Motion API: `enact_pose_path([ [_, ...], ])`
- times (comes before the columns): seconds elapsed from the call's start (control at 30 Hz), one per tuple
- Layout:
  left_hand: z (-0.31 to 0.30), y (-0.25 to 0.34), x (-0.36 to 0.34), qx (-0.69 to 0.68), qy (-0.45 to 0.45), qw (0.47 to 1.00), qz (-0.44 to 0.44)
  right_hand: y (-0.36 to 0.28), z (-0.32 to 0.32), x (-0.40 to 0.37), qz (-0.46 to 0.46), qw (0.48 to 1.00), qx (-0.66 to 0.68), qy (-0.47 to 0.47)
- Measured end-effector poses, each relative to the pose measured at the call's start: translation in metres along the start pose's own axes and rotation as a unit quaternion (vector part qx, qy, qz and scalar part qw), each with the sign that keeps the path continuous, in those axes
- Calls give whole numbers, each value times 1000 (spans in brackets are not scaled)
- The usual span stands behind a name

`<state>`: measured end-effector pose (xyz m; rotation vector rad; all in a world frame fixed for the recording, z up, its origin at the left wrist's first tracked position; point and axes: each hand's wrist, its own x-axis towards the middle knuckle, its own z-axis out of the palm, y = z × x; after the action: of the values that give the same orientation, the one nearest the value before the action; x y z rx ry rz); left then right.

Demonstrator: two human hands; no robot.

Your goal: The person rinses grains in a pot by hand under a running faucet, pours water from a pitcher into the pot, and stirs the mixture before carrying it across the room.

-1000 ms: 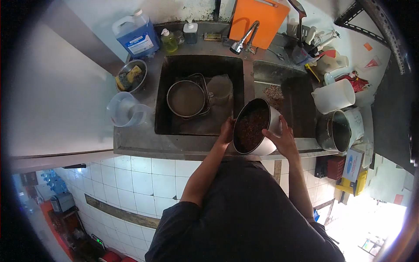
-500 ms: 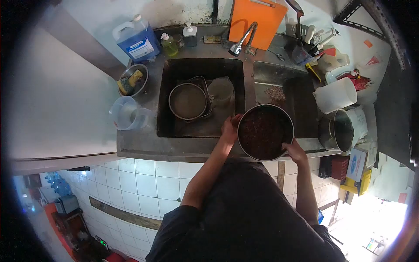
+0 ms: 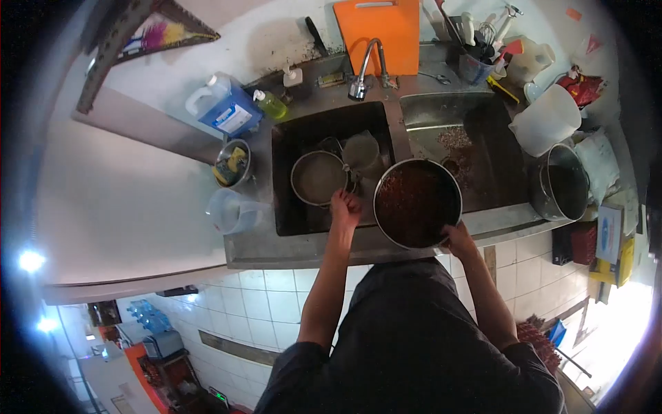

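A large round pot [image 3: 417, 203] with dark, reddish-brown contents is at the front edge, between the two sink basins. My right hand [image 3: 456, 238] grips its lower right rim. My left hand [image 3: 346, 205] is off the pot, over the left basin [image 3: 289, 219], with its fingers curled beside a round pan [image 3: 318, 178] of murky liquid; whether they touch or hold anything is hard to tell. Behind that hand a translucent jug [image 3: 363, 153] stands in the same basin. Light bits of debris [image 3: 455, 138] lie in the right basin [image 3: 493, 165].
A faucet [image 3: 358, 88] rises behind the basins, before an orange cutting board [image 3: 383, 41]. At left are a blue jug [image 3: 231, 114], a bowl of sponges [image 3: 233, 165] and a clear pitcher [image 3: 231, 210]. At right stand a white container [image 3: 548, 121] and a metal pot [image 3: 562, 183].
My left hand has let go of the large pot's rim and moved left to the round pan. My right hand still holds the pot. The view has shifted and tilted.
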<state>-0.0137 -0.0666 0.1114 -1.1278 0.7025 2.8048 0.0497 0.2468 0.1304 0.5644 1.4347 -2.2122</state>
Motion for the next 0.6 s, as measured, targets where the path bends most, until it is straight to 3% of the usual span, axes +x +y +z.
enact_pose_path([
  [0.13,-5,28,-32,61,9,998,-7,8,6,4,73,992,96,44],
  [0.2,4,37,-41,84,-17,996,-4,-1,29,8,63,994,33,80],
  [0.27,9,48,-51,101,-33,994,10,-2,32,18,0,994,79,74],
  [0.33,16,47,-58,113,-35,993,17,40,-5,72,31,998,28,-41],
  [0.4,29,48,-69,101,-21,994,35,-11,46,29,3,989,106,-100],
  [0.47,41,61,-74,134,-46,988,60,-73,85,-1,20,999,41,4],
  [0.5,44,62,-82,160,-45,984,72,-74,72,10,38,991,116,-50],
  [0.6,78,63,-98,217,-74,967,109,-67,70,23,39,992,123,-5],
])
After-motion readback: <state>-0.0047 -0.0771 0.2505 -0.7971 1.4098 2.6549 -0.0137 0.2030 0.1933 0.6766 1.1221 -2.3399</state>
